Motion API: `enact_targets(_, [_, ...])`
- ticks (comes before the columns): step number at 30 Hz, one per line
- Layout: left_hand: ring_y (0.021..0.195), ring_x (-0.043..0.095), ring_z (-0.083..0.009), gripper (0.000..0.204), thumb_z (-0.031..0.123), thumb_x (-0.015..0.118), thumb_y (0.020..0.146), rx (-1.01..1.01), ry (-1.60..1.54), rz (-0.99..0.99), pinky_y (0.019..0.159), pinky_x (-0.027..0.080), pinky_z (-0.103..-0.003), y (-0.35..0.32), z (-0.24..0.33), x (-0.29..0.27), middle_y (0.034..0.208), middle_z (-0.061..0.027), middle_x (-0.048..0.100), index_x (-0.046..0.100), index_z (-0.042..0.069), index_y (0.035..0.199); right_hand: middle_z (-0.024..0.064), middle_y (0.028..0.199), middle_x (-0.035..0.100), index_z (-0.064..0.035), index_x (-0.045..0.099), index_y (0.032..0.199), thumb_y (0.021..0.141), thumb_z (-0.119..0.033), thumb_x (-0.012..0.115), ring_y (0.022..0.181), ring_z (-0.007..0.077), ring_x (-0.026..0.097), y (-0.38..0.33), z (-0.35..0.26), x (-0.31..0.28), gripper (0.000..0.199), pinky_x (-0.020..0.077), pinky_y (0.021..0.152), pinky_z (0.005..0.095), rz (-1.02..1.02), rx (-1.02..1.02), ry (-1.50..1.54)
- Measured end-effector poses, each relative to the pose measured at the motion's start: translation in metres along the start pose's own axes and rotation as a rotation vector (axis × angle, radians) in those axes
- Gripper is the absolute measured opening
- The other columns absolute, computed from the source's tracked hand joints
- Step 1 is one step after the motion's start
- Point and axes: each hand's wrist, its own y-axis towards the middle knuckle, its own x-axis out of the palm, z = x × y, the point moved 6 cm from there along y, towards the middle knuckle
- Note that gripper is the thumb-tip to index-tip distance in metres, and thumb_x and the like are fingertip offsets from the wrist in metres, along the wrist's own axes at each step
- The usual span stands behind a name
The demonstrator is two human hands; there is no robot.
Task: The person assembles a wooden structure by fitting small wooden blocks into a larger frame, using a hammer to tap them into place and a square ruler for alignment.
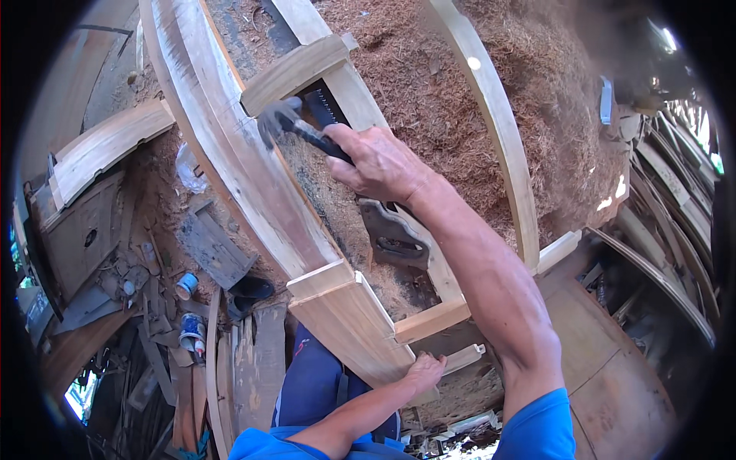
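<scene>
My right hand (376,165) is closed round the dark handle of a claw hammer (280,120). The hammer's metal head is just above the edge of a long curved wooden plank (253,180). Under my right forearm a handsaw (395,238) lies on the wooden frame, its toothed blade showing beyond my hand. Down at the near end, my left hand (424,373) grips the edge of a pale wooden board (349,326), fingers curled at its right end. That board sits across the near end of the curved plank. My left thumb is hard to see.
Wood shavings (429,84) heap up inside the frame, beside a curved rail (494,123). On the left lie a curved board (107,146), wood scraps, a blue-rimmed can (186,286) and a glue bottle (192,333). Stacked wooden strips (675,199) lean at the right.
</scene>
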Motion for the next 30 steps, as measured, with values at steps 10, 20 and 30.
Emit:
enact_targets(10, [0.116,0.062,-0.0431,0.085,0.054,0.080,0.076,-0.230,-0.744,0.029,0.100,0.049,-0.053,0.046,-0.009,-0.019,0.123,-0.0270,0.065,0.045,0.003,0.134,0.0173,0.087,0.069,-0.0103,0.052,0.124,0.093,-0.021,0.065,0.079,0.0377,0.069,-0.189,-0.030,-0.077,0.036,0.0540,0.071,0.0466,0.280,0.227,0.095])
enact_targets(20, [0.101,0.067,-0.0420,0.068,0.045,0.084,0.072,-0.198,-0.684,0.050,0.090,0.051,-0.050,0.076,0.001,0.022,0.100,-0.0267,0.069,0.052,0.001,0.113,0.0246,0.080,0.068,-0.0132,0.056,0.122,0.093,-0.027,0.066,0.080,0.0469,0.066,-0.632,0.029,-0.025,0.033,0.0497,0.069,0.0555,0.031,1.266,-0.260])
enact_targets(30, [0.098,0.069,-0.0360,0.061,0.039,0.084,0.074,-0.129,-0.731,0.111,0.087,0.052,-0.043,0.072,0.004,0.024,0.100,-0.0249,0.070,0.056,-0.001,0.111,0.0270,0.088,0.069,-0.0081,0.052,0.108,0.095,-0.026,0.060,0.088,0.0514,0.065,-0.681,0.039,0.113,0.023,0.0514,0.079,0.0598,-0.131,1.302,0.079])
